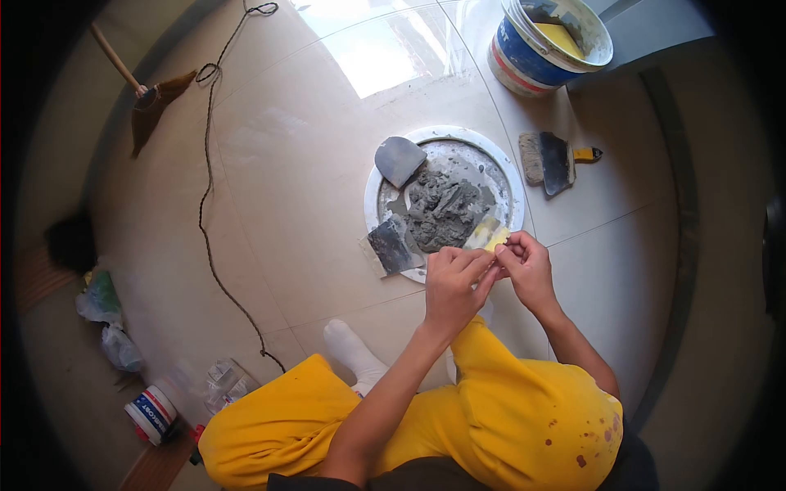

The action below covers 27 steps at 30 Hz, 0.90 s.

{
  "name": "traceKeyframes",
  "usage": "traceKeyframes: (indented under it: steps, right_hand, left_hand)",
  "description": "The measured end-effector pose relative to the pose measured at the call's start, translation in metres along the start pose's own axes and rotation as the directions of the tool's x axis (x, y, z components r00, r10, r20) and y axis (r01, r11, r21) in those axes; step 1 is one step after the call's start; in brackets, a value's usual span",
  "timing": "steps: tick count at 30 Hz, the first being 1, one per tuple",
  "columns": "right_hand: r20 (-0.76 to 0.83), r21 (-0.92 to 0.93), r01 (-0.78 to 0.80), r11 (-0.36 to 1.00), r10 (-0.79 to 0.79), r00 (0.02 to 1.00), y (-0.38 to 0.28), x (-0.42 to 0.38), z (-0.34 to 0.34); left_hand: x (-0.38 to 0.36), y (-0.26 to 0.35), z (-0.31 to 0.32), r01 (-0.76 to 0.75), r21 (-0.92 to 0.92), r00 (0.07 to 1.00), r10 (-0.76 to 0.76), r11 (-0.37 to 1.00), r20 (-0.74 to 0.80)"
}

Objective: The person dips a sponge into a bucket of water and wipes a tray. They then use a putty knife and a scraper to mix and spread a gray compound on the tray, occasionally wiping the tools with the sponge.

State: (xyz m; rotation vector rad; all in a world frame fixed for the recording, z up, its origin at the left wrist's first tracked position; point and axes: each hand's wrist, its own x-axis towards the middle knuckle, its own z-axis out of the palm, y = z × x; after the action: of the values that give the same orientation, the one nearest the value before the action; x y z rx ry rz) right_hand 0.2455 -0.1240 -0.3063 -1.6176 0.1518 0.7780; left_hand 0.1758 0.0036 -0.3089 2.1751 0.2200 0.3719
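Observation:
A yellow scraper, smeared with grey, is pinched between my two hands over the lower right rim of a round white tray. My left hand grips its lower left side with closed fingers, and my right hand has its right edge between thumb and fingers. Wet grey mortar is heaped in the tray's middle. A grey rounded scraper rests on the upper left rim, and a dark flat blade lies across the lower left rim.
A bucket stands at the upper right, above a putty knife on the tiles. A dark rope runs down the left side. Beyond it are a broom, plastic bags and a small tub.

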Motion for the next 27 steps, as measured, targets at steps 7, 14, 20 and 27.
traceKeyframes:
  steps: [7, 14, 20, 27]
  right_hand:
    - [-0.171, -0.182, 0.043, 0.982, -0.074, 0.982, 0.044, 0.044, -0.052]
    - [-0.187, -0.170, 0.001, 0.985, -0.034, 0.982, 0.062, 0.067, -0.068]
    - [-0.113, -0.246, 0.077, 0.966, -0.108, 0.988, 0.049, 0.056, -0.051]
    - [-0.067, -0.303, 0.038, 0.952, -0.061, 0.996, 0.049, 0.065, -0.067]
  left_hand:
    - [-0.003, -0.029, -0.013, 0.173, -0.041, 0.982, -0.175, 0.984, -0.071]
    - [-0.029, -0.113, -0.059, 0.727, 0.047, 0.644, -0.655, 0.685, -0.395]
    - [-0.030, -0.114, -0.061, 0.853, -0.288, 0.455, -0.891, 0.436, 0.000]
    - [0.043, -0.114, -0.072, 0.515, 0.068, 0.839, -0.487, 0.854, -0.243]
